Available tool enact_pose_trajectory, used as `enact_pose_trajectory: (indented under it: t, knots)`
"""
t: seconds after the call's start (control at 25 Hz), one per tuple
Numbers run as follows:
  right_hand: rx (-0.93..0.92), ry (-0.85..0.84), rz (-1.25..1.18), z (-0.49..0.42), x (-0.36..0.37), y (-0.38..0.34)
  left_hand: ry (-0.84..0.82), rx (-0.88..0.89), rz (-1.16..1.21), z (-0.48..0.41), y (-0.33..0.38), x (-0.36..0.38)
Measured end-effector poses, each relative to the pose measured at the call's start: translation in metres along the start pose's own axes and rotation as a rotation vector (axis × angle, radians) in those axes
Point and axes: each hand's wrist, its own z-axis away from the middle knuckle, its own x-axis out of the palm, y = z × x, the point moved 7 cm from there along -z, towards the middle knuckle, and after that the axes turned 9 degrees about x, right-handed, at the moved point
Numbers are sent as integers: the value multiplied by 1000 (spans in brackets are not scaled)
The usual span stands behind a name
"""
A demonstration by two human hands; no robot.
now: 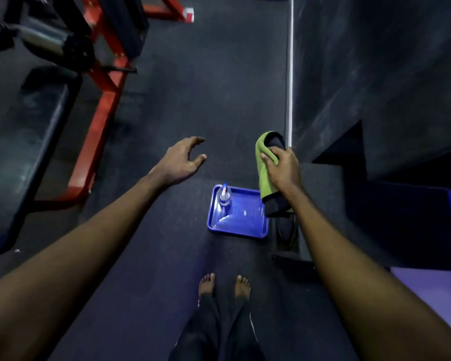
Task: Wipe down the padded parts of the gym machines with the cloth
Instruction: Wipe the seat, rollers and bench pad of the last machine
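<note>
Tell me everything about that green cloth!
The cloth is bright green on one side and dark on the other, soft and floppy-looking like a towel. It is folded over and hangs from the right hand, which grips its middle. Its top end pokes up above the hand. Its bottom end dangles in the air, covering the right edge of the tray in this view.

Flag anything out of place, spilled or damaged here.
Nothing looks spilled or broken. Only oddity: the blue tray with an upright bottle sits on the floor, just ahead of the person's bare feet, where it might be stepped on.
</note>
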Motion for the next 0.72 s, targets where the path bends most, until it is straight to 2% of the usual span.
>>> enact_pose_trajectory:
  t: [0.24,0.36,0.48,0.72]
  knots:
    - [94,-11,75,-52,170,145,-119,8,34,-29,-114,189]
    - [150,-15,126,-72,252,230,-82,34,63,-35,-168,288]
    - [179,-42,173,-85,319,306,-83,105,50,-34,-205,378]
    - [231,-80,259,-117,418,423,-197,44,69,-55,-278,531]
